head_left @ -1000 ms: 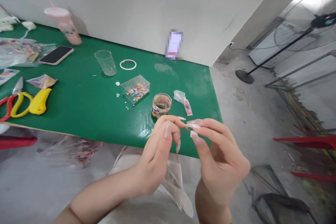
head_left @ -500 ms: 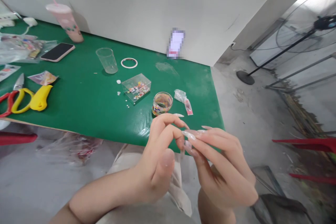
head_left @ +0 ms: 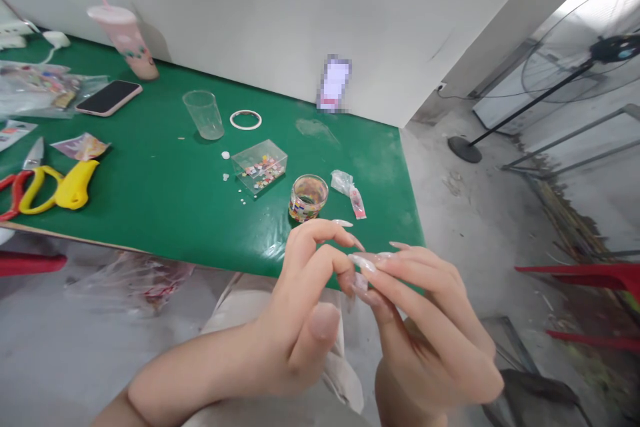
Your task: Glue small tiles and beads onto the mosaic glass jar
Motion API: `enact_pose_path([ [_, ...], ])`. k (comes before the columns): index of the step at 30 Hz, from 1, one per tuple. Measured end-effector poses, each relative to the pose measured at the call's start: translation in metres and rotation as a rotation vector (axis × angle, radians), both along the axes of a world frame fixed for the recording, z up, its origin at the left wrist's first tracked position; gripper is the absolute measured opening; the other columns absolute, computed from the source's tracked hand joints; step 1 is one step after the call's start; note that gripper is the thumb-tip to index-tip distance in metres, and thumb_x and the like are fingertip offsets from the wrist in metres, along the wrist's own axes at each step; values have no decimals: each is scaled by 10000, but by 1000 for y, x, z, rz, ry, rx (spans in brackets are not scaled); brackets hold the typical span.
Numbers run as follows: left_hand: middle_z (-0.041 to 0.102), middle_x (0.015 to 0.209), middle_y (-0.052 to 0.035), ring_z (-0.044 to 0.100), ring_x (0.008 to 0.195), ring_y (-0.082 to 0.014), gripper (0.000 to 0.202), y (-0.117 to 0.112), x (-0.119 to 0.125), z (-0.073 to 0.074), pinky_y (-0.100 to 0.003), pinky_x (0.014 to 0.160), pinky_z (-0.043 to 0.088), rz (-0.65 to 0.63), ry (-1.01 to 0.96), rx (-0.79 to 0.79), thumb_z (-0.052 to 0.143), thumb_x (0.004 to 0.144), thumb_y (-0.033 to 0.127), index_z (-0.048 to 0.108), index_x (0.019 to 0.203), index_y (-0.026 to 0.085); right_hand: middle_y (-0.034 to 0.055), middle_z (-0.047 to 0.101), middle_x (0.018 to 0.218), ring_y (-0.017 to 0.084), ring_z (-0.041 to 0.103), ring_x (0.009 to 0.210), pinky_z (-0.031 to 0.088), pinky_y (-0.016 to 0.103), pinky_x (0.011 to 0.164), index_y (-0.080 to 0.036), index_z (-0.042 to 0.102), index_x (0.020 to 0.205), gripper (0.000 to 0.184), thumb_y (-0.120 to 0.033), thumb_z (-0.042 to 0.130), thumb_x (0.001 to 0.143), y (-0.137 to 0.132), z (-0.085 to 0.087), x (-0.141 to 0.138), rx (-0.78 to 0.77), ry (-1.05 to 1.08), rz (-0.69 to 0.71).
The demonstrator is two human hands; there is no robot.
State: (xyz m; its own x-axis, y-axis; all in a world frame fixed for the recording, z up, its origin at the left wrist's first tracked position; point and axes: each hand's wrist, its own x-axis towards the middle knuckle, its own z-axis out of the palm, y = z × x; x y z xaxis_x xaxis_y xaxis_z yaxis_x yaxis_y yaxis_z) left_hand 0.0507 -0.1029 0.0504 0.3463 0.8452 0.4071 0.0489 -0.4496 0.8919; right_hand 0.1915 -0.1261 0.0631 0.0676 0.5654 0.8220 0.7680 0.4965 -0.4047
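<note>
My left hand (head_left: 305,307) and my right hand (head_left: 435,327) meet fingertip to fingertip just past the table's front edge. Both have long, pale, glossy nails. The right thumb and fingers pinch together against the bent left fingertips. A small pale piece, or perhaps only a nail, shows between them; I cannot tell which. Just beyond the left knuckles stands a round glass jar (head_left: 309,199), its side covered in small coloured tiles. Left of it, a clear plastic box (head_left: 260,167) holds several tiny coloured tiles. A small red-and-white tube (head_left: 357,203) lies right of the jar, against crumpled clear plastic.
On the green table (head_left: 150,193) are a clear cup (head_left: 204,117), a white tape ring (head_left: 245,120), yellow-handled scissors (head_left: 75,185), a phone (head_left: 110,98) and a pink drink (head_left: 127,43). Another phone (head_left: 334,83) leans on the wall. A fan (head_left: 530,97) stands right.
My right hand has shifted slightly right and down, its fingers still pinched at the left fingertips. The view has moved a little. Nothing on the table has visibly moved.
</note>
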Motion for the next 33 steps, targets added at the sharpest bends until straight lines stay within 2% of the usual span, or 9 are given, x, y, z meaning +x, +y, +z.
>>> enact_pose_path([
  [5,443,1164,-65,427,1068,-229,458,-1,-2,2,-381,1021,327,-13,42,65,157,972,566,482,935,246,8,708,891,229,668,843,574,459,774,-312,702,1075,341,-72,653,837,-5,2,-5,-39,35,5],
  [11,497,1114,-94,452,1053,-255,501,-1,4,2,-427,1021,327,92,-10,172,163,963,582,513,892,231,16,702,873,231,670,840,574,438,753,-300,710,1056,320,-71,639,844,-7,3,-11,-8,52,-41],
  [14,492,1096,-96,465,1039,-250,555,1,5,2,-440,1010,349,105,-1,266,131,947,624,510,903,221,25,698,869,221,668,830,573,411,733,-256,718,1031,275,-71,642,842,-6,3,-12,41,30,-23],
  [23,499,1056,-89,461,1078,-238,543,5,7,3,-400,1018,355,214,10,409,192,937,655,494,857,211,24,690,855,198,657,808,571,385,723,-208,731,969,232,-44,649,828,-4,4,-14,81,47,2],
  [29,519,992,-90,469,1045,-236,553,5,8,9,-387,997,356,308,80,482,138,961,610,507,863,210,27,692,853,187,660,809,576,370,721,-192,729,975,222,-44,650,829,-2,5,-12,90,3,22],
  [33,541,975,-89,476,1067,-234,550,5,3,12,-370,1018,348,300,138,503,127,968,593,505,874,205,21,694,853,188,660,808,582,374,718,-203,725,987,226,-55,642,838,0,4,-13,90,-10,26],
])
